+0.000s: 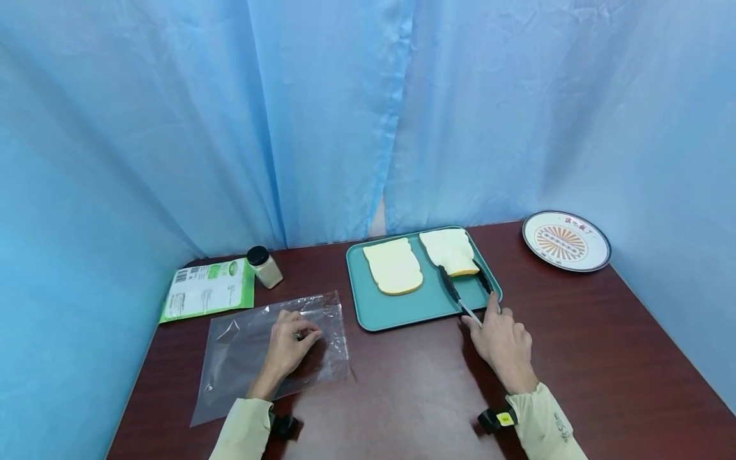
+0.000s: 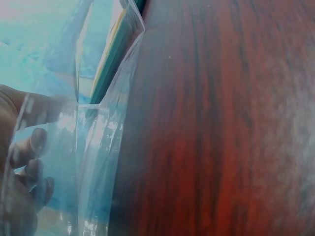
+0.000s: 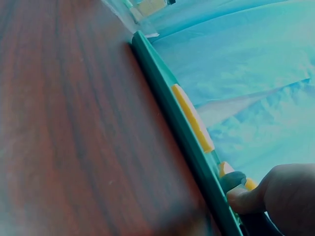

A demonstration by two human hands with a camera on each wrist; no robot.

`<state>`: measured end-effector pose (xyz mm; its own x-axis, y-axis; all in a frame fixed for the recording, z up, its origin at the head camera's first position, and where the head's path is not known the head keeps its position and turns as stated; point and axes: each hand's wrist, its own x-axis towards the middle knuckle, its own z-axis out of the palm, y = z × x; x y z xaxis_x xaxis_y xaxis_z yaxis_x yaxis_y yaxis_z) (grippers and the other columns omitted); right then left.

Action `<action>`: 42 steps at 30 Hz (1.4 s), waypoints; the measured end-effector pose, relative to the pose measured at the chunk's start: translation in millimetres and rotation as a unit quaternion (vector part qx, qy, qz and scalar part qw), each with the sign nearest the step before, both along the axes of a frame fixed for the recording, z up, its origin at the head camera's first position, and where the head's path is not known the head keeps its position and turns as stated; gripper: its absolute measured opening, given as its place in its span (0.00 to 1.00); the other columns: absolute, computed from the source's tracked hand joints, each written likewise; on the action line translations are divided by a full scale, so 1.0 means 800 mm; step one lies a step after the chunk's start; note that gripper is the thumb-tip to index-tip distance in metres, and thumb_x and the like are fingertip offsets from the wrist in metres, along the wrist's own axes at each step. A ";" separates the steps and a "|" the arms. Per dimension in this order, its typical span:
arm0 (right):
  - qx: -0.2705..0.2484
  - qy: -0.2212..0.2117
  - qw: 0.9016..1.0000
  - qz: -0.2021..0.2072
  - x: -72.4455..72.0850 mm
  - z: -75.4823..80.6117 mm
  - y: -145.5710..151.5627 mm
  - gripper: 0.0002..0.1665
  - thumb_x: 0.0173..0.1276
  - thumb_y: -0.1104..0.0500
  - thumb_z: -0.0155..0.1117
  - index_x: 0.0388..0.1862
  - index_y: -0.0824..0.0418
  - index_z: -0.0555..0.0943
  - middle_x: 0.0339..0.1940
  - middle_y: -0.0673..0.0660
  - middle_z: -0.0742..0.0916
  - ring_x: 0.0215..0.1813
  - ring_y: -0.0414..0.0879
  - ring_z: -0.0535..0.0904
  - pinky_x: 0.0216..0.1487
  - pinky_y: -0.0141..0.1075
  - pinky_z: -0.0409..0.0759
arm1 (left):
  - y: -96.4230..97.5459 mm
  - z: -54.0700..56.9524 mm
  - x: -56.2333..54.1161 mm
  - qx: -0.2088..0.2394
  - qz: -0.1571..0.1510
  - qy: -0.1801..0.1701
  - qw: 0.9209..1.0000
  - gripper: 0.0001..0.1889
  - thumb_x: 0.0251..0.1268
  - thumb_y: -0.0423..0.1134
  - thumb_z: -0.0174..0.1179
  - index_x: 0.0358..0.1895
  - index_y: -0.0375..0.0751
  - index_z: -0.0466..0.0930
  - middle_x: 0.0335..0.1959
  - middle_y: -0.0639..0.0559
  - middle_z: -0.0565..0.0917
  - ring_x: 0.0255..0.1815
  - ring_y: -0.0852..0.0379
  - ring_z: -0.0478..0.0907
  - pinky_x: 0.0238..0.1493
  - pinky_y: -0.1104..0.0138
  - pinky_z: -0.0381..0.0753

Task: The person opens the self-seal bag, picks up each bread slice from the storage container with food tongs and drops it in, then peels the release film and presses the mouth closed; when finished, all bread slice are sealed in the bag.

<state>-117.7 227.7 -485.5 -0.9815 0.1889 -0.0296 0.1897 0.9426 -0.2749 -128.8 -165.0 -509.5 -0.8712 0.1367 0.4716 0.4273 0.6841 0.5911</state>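
My left hand [image 1: 287, 342] is over a clear plastic bag [image 1: 232, 364], thumb and fingertips pinching its film near the right end. In the left wrist view, the raised film [image 2: 96, 162] stands in front of the curled fingers. My right hand [image 1: 506, 348] grips a pair of tongs [image 1: 449, 285] with black tips and metal arms. The tips straddle the near end of the right bread slice [image 1: 446, 246], which bulges between them. That slice lies on a green tray [image 1: 374, 314], beside another bread slice [image 1: 393, 265]. In the right wrist view, the thumb [image 3: 241, 199] presses along the tongs.
A green and white packet [image 1: 207, 291] and a black-lidded jar [image 1: 266, 268] stand beyond the bag at the left. At the back right corner rests a patterned plate [image 1: 566, 241]. Blue curtains [image 1: 333, 128] close off the back and sides of the brown table [image 1: 402, 390].
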 end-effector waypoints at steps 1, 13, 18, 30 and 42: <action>-0.001 0.004 1.000 0.001 0.000 -0.001 0.001 0.51 0.73 0.40 0.57 0.77 0.73 0.54 0.49 0.80 0.79 0.28 0.67 0.79 0.24 0.53 0.75 | 0.000 0.000 -0.001 0.000 -0.001 0.002 1.000 0.08 0.44 0.26 0.76 0.23 0.43 0.89 0.21 0.56 0.78 0.30 0.59 0.67 0.34 0.70 0.67; 0.003 0.066 0.998 0.020 0.006 -0.014 0.007 0.48 0.71 0.39 0.60 0.77 0.68 0.58 0.47 0.77 0.81 0.20 0.61 0.74 0.17 0.47 0.70 | -0.002 0.001 -0.004 -0.006 0.007 -0.001 1.000 0.08 0.46 0.26 0.76 0.23 0.43 0.89 0.21 0.57 0.78 0.31 0.60 0.67 0.34 0.70 0.68; 0.000 0.094 0.995 0.037 0.009 -0.013 0.014 0.48 0.71 0.39 0.61 0.77 0.66 0.59 0.47 0.77 0.81 0.18 0.59 0.73 0.17 0.47 0.70 | -0.002 0.001 -0.006 -0.006 0.009 0.005 1.000 0.08 0.45 0.25 0.76 0.23 0.43 0.89 0.21 0.56 0.79 0.30 0.60 0.67 0.34 0.70 0.68; 0.015 0.149 0.981 0.122 0.032 -0.021 0.040 0.46 0.66 0.43 0.68 0.76 0.62 0.65 0.49 0.72 0.84 0.19 0.58 0.78 0.21 0.50 0.75 | -0.001 0.000 -0.001 -0.005 0.012 -0.010 1.000 0.09 0.45 0.27 0.76 0.23 0.46 0.89 0.20 0.58 0.77 0.31 0.61 0.67 0.34 0.71 0.68; 0.043 0.200 0.953 0.223 0.043 -0.015 0.052 0.46 0.62 0.45 0.72 0.76 0.56 0.67 0.46 0.66 0.86 0.14 0.38 0.65 0.17 0.37 0.68 | -0.004 0.007 -0.002 -0.015 0.023 -0.022 0.999 0.07 0.47 0.29 0.76 0.24 0.45 0.89 0.21 0.58 0.77 0.33 0.62 0.67 0.36 0.68 0.70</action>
<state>-83.6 269.3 -497.5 -0.8942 -0.2645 0.3612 -0.3387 0.9273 -0.1595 -130.7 -168.1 -504.1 -0.8965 0.1087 0.4295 0.3688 0.7204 0.5874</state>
